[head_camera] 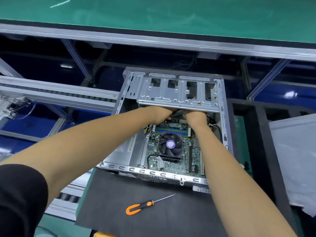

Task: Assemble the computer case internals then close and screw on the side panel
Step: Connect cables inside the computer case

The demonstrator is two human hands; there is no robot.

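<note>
Grey roller conveyor rail (56,93) at 9 o'clock, blue bins under it. Black short sleeve (20,197) at 8 o'clock, bare forearm running up to 12. Black foam work mat (153,219) at 6 o'clock carries the open grey steel computer case (224,120), lying on its side at frame centre, side panel off. Orange and black handled screwdriver (142,205) lies loose on the mat at 6 o'clock of the case, near its front rail, shaft pointing to 2 o'clock, touched by neither hand.

Inside the case: silver power supply box (123,151) at 9 o'clock, green motherboard (186,151) in the middle, black CPU cooler fan with purple hub sticker (170,145) on it, blue and green RAM slots (171,129) just at 12 o'clock of the fan. Perforated silver drive cage bracket (177,91) spans the case's 12 o'clock end.

Left hand (159,114) reaches under the bracket's near edge; fingers hidden beneath it, cannot tell their state. Right hand (195,116) just beside it, also tucked under the bracket, fingers hidden, cannot tell. Dark cables and a white connector (182,120) sit between the two hands; contact unclear.

Pale grey plastic sheet (294,159) at 3 o'clock on a black foam tray (253,134). Green bench top (153,16) at 12 o'clock
</note>
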